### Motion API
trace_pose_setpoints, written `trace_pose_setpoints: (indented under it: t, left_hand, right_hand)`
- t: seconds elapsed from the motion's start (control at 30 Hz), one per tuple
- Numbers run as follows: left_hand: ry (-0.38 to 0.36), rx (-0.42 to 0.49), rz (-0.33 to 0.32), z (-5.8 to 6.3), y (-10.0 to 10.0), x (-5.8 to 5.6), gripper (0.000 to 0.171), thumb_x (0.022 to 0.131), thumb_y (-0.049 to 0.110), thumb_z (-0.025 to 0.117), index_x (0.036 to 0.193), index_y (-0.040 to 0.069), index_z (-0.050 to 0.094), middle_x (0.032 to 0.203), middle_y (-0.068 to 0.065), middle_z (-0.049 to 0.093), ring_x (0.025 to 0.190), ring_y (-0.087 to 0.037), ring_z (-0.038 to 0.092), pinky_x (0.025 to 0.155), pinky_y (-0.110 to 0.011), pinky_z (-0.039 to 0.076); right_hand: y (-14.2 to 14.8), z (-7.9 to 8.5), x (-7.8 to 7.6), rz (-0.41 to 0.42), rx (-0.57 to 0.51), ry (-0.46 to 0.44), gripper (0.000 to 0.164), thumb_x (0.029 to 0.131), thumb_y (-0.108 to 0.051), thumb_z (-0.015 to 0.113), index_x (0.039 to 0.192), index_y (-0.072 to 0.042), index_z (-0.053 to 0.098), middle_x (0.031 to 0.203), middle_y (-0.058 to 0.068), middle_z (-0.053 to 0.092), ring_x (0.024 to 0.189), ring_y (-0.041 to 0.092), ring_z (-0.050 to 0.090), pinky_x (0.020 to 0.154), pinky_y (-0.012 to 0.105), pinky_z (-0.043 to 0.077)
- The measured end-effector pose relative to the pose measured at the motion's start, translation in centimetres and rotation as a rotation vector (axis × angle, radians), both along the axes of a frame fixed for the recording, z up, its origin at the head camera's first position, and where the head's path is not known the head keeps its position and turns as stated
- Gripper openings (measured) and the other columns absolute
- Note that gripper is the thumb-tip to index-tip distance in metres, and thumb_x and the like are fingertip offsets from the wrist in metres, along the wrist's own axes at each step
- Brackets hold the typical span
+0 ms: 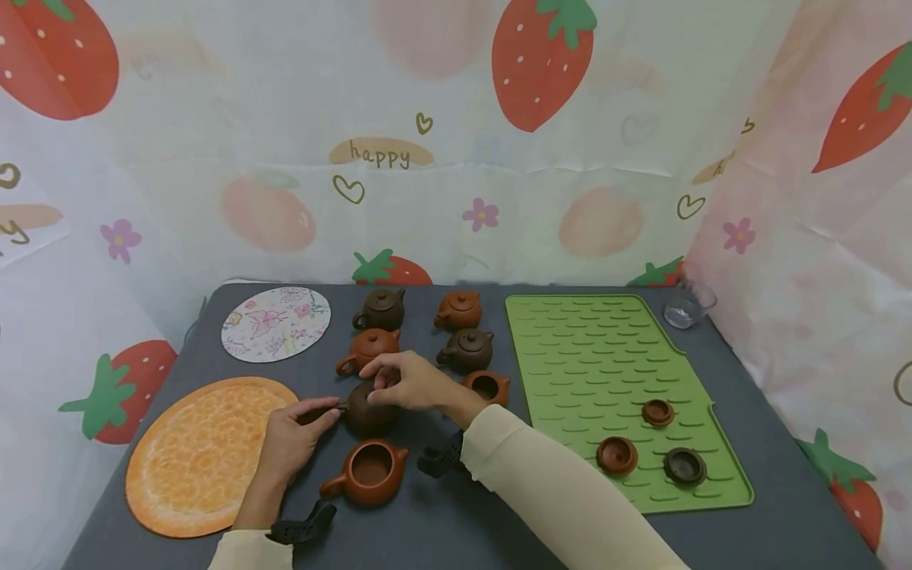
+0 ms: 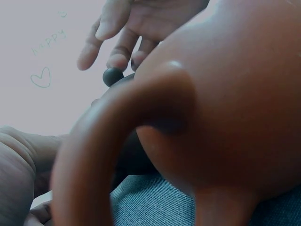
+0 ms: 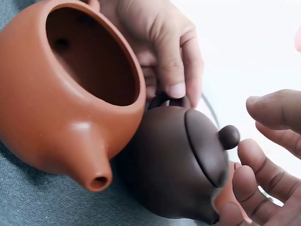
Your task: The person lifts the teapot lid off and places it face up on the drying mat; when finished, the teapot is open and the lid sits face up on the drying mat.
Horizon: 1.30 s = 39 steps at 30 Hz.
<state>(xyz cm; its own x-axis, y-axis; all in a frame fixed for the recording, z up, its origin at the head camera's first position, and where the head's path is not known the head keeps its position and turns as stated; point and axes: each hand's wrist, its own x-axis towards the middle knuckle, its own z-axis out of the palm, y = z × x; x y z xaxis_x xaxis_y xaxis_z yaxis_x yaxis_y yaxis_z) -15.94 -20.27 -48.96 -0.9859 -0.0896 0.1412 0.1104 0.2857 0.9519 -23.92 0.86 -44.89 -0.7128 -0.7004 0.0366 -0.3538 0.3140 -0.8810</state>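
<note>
A dark brown teapot (image 1: 369, 419) stands on the cloth with its lid (image 3: 207, 148) on. My left hand (image 1: 290, 443) pinches its handle between thumb and fingers, as the right wrist view shows. Over the lid hovers my right hand (image 1: 416, 384), its thumb and fingers spread around the round knob (image 3: 229, 137); a fingertip is very close to the knob, and contact is hard to tell. Nearer to me is a lidless orange-brown teapot (image 1: 374, 497), large in both wrist views. Partly behind my right wrist sits another lidless orange-brown teapot (image 1: 503, 388).
Farther back are lidded teapots, two orange-brown (image 1: 374, 346) (image 1: 458, 309) and two dark (image 1: 381, 309) (image 1: 466, 350). On the right, a green mat (image 1: 570, 356) bears three lids (image 1: 617, 456). A clear cup (image 1: 684, 309) stands beyond it. Leftward lie a bread-patterned round mat (image 1: 199, 467) and a floral mat (image 1: 274, 324).
</note>
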Motion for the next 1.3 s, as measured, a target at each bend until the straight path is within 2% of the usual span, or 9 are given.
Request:
trace_pose_setpoints:
  t: [0.33, 0.53, 0.77, 0.87, 1.1, 1.3]
  left_hand:
    - [0.005, 0.004, 0.004, 0.1, 0.1, 0.1, 0.020, 0.086, -0.005, 0.069, 0.105, -0.011, 0.070, 0.099, -0.023, 0.068, 0.087, -0.008, 0.062, 0.072, -0.014, 0.046]
    - [0.022, 0.002, 0.021, 0.0, 0.1, 0.3, 0.020, 0.085, -0.006, 0.070, 0.104, -0.012, 0.070, 0.099, -0.024, 0.068, 0.085, -0.006, 0.062, 0.071, -0.014, 0.047]
    - [0.025, 0.013, 0.018, -0.1, 0.4, 0.2, 0.020, 0.085, -0.007, 0.069, 0.104, -0.012, 0.069, 0.098, -0.025, 0.068, 0.083, -0.007, 0.062, 0.069, -0.015, 0.047]
    - [0.023, 0.007, 0.022, -0.1, 0.4, 0.2, 0.019, 0.085, -0.007, 0.070, 0.103, -0.012, 0.070, 0.098, -0.025, 0.068, 0.083, -0.007, 0.062, 0.069, -0.015, 0.047]
    - [0.020, 0.013, 0.020, -0.2, 0.4, 0.2, 0.019, 0.085, -0.007, 0.070, 0.103, -0.012, 0.070, 0.097, -0.025, 0.068, 0.082, -0.007, 0.062, 0.069, -0.015, 0.048]
    - [0.017, -0.003, 0.025, 0.1, 0.4, 0.3, 0.018, 0.085, -0.005, 0.070, 0.102, -0.011, 0.071, 0.097, -0.023, 0.069, 0.082, -0.006, 0.062, 0.069, -0.015, 0.047]
  right_hand:
    - [-0.6, -0.2, 0.2, -0.068, 0.156, 0.084, 0.024, 0.089, -0.010, 0.071, 0.112, -0.008, 0.068, 0.083, -0.003, 0.058, 0.069, 0.010, 0.055, 0.063, 0.023, 0.046]
    - [-0.8, -0.4, 0.3, -0.080, 0.256, 0.161, 0.022, 0.089, -0.015, 0.072, 0.110, -0.012, 0.070, 0.084, -0.007, 0.057, 0.075, 0.007, 0.053, 0.066, 0.021, 0.045]
    - [-0.8, -0.8, 0.6, -0.119, 0.295, 0.228, 0.016, 0.091, -0.019, 0.070, 0.107, -0.018, 0.072, 0.090, -0.009, 0.057, 0.081, 0.005, 0.053, 0.070, 0.021, 0.045]
    - [-0.7, -0.8, 0.8, -0.133, 0.278, 0.231, 0.014, 0.091, -0.019, 0.070, 0.104, -0.018, 0.072, 0.089, -0.009, 0.057, 0.078, 0.005, 0.053, 0.068, 0.021, 0.045]
    - [0.0, -0.7, 0.6, -0.172, 0.159, 0.192, 0.007, 0.090, -0.018, 0.071, 0.096, -0.016, 0.069, 0.079, -0.011, 0.060, 0.067, 0.004, 0.055, 0.061, 0.021, 0.046]
    - [0.6, -0.9, 0.3, -0.223, 0.028, 0.112, 0.004, 0.088, -0.012, 0.069, 0.087, -0.013, 0.065, 0.076, -0.006, 0.062, 0.063, 0.010, 0.057, 0.057, 0.025, 0.046]
